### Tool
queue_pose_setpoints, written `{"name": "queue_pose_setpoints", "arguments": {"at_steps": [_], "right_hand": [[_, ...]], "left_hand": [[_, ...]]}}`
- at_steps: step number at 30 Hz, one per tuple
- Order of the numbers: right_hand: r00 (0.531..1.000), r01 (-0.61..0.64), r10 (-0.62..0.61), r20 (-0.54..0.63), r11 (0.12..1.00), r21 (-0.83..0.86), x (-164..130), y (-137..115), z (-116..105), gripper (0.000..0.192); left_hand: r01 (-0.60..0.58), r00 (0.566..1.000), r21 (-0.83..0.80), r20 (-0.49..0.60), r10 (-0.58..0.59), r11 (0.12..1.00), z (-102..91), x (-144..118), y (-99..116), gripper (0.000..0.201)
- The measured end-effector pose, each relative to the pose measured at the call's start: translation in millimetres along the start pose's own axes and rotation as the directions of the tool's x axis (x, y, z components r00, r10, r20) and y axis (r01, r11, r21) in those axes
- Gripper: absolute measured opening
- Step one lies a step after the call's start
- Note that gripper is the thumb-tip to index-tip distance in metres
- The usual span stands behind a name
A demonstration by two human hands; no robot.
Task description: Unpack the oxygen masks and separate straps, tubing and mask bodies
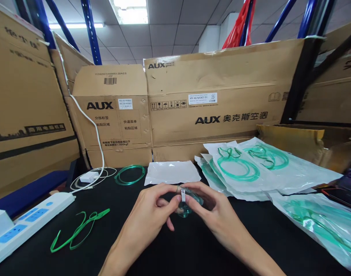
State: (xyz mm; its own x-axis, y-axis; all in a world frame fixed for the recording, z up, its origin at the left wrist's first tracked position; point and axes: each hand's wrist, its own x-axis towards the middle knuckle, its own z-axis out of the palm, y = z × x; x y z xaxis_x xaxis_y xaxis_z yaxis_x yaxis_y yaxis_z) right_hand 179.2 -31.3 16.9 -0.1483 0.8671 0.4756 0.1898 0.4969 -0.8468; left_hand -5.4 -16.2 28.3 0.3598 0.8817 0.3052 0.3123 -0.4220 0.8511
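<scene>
Between both hands, over the middle of the black table, is a small clear greenish plastic mask [184, 212] with a pale metal nose strip [183, 195] on it. My left hand [155, 207] grips it from the left, thumb against the strip. From the other side my right hand [211, 207] pinches it, thumb also by the strip. The fingers cover much of the mask. A green elastic strap [83, 230] lies loosely on the table to the left. Behind the hands are a coil of green tubing [130, 175] and a white pouch [172, 172] lying flat.
White and clear pouches [267, 180] holding green tubing are stacked at the right, with another pouch [319, 226] nearer. A white power strip [34, 222] runs along the left, its cable [97, 130] rising behind. Cardboard panels [221, 88] wall off the back.
</scene>
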Motion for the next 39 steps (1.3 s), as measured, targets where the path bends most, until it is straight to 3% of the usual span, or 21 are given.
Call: {"name": "queue_pose_setpoints", "arguments": {"at_steps": [4, 7, 10, 14, 18, 23, 33, 39], "right_hand": [[0.994, 0.038, -0.042, -0.100, 0.998, -0.042, -0.6, -1.3, 0.6, 0.023], [0.985, 0.054, -0.064, -0.161, 0.996, -0.064, -0.4, 0.0, 0.5, 0.021], [0.979, 0.057, -0.067, -0.191, 0.997, -0.055, -0.5, 1.9, 1.2, 0.020], [0.977, 0.053, -0.061, -0.206, 0.998, -0.045, -1.8, 2.0, 2.5, 0.023], [0.975, 0.014, -0.026, -0.219, 0.998, -0.055, -2.2, 0.4, 2.2, 0.023], [0.981, -0.039, 0.029, -0.193, 0.998, -0.049, -1.4, 0.8, 0.8, 0.030], [0.972, 0.131, -0.156, -0.177, 0.981, -0.143, -1.1, 6.2, -1.2, 0.026], [0.967, 0.105, -0.129, -0.219, 0.987, -0.121, -0.4, 8.4, 1.2, 0.026]], "left_hand": [[-0.021, 0.994, -0.168, -0.108, 0.003, 0.986, 6.8, 0.3, 4.5, 0.025], [-0.025, 0.996, -0.216, -0.088, 0.006, 0.976, 10.4, 1.0, 5.5, 0.023], [-0.055, 0.998, -0.160, -0.049, 0.048, 0.986, 11.8, 1.4, 4.9, 0.018], [-0.181, 0.974, 0.035, -0.133, 0.185, 0.983, 12.2, 1.0, 4.9, 0.011], [-0.179, 0.959, 0.176, -0.189, 0.212, 0.968, 12.3, -0.6, 5.9, 0.013], [-0.154, 0.959, 0.181, -0.208, 0.191, 0.971, 12.5, -0.8, 5.3, 0.015], [-0.206, 0.942, 0.188, -0.227, 0.246, 0.960, 14.8, 0.5, 3.1, 0.013], [-0.219, 0.941, 0.179, -0.220, 0.256, 0.959, 16.1, 2.5, 2.3, 0.013]]}}
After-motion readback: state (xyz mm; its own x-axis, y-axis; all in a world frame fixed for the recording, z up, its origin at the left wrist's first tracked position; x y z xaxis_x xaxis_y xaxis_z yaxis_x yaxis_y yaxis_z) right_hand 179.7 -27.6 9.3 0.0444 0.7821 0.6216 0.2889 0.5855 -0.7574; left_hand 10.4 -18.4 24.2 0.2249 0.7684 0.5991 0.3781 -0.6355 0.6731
